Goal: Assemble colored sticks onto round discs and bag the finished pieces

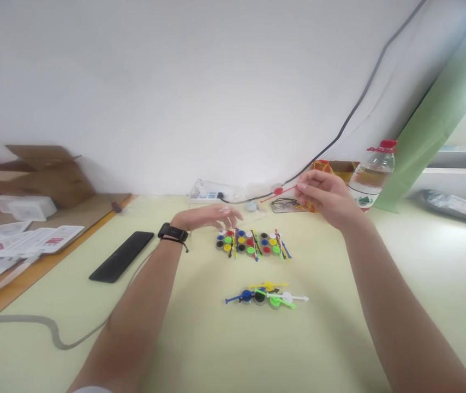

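The right hand [326,197] pinches a red spinner arrow [279,191] by one end between thumb and fingertips, its grip closed on it, raised near the wall. The left hand [210,218] has its fingers loosely curled and partly open, with a clear plastic piece at the fingertips. Just on the near side of it, rows of colored discs [246,242] with slim arrows between them lie on the surface [200,349]. Nearer still sits a loose cluster of blue, black, yellow, green and white spinners [260,296]. A black phone-like slab [121,256] lies to the left; a red-capped bottle [371,177] stands to the far right.
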`<state>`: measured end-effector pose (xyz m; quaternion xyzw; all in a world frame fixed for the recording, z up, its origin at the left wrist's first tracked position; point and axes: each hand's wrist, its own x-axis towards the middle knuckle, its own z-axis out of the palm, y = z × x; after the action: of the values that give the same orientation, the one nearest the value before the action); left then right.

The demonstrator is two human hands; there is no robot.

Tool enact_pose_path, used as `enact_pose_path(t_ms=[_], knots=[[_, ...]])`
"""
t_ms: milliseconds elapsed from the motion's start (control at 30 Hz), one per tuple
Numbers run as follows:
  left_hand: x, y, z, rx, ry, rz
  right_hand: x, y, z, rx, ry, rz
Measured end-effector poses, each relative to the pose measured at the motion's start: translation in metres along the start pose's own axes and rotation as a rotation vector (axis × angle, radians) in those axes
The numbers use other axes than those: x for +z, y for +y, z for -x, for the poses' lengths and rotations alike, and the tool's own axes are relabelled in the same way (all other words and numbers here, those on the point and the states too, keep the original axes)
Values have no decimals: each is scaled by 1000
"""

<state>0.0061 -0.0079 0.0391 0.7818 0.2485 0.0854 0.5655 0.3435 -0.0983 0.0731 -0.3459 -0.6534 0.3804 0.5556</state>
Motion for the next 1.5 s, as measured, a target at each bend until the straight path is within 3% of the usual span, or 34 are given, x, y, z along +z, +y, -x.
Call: enact_pose_path(t_ms=[267, 567, 700, 900, 1200, 1400, 1500], knots=[[14, 7, -9, 5, -15, 58, 20, 5, -1, 28, -194, 136], [20, 3, -17, -10, -13, 64, 45, 28, -5, 52, -198, 325], [22, 4, -18, -24, -2, 38, 42, 23, -6, -15, -198, 433], [21, 5, -17, -17, 3, 57, 29, 13, -4, -21, -404, 542], [27, 13, -22, 54, -207, 85, 22, 15, -5, -92, -212, 494], [34, 30, -19, 101, -106, -57, 18, 11, -5, -149, -123, 493], [36, 28, -12, 120, -40, -45, 13, 7, -2, -154, -9, 565]])
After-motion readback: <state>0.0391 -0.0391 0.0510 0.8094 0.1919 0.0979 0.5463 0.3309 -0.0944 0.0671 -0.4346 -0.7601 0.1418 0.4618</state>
